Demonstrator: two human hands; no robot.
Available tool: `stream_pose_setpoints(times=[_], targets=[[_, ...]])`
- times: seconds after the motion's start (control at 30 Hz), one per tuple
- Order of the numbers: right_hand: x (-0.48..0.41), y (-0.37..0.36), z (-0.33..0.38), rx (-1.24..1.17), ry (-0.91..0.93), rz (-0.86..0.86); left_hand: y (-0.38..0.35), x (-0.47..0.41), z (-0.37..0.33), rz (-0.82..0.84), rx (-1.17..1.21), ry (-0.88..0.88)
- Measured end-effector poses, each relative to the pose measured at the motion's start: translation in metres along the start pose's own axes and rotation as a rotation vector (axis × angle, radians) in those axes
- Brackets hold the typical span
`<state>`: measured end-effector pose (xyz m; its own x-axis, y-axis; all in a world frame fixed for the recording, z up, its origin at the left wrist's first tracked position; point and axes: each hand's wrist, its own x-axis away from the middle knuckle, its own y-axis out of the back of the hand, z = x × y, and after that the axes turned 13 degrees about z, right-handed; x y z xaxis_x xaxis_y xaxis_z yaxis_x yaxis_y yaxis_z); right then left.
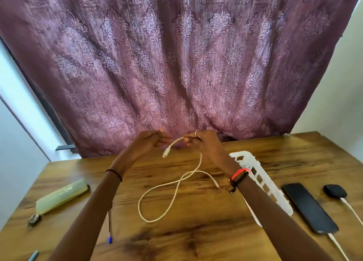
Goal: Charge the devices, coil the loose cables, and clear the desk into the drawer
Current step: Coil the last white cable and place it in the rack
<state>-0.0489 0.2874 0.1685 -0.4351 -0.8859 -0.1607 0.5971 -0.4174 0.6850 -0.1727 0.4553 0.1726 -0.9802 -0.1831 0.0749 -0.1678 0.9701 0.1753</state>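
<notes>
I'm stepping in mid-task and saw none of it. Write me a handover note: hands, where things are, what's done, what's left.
Right hand: pinches the white cable near one plug, raised above the desk. The rest of the cable lies in a loose loop on the wood.
Left hand: curled beside that plug; contact unclear.
Done: the phone and the black earbud case, at the right, each have a charging cable plugged in.
Left: coil the white cable, then clear the green pencil case, the pens and the white basket. No drawer is in view.
</notes>
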Motion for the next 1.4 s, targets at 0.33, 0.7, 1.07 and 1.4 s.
stream_pose_setpoints(times=[0.33,0.7,1.07,1.4], targets=[[0.001,0.019,0.024,-0.327,0.098,-0.205,-0.04,0.006,-0.039,0.402,0.837,-0.06],[-0.005,-0.013,0.023,-0.619,0.028,-0.462,-0.054,-0.023,-0.057,0.274,1.065,-0.278],[0.02,-0.021,0.026,-0.395,-0.128,-0.357,-0.035,-0.046,-0.068,0.026,0.915,-0.386],[0.033,-0.011,0.03,0.023,-0.251,-0.19,-0.048,-0.057,-0.064,-0.294,0.269,-0.459]])
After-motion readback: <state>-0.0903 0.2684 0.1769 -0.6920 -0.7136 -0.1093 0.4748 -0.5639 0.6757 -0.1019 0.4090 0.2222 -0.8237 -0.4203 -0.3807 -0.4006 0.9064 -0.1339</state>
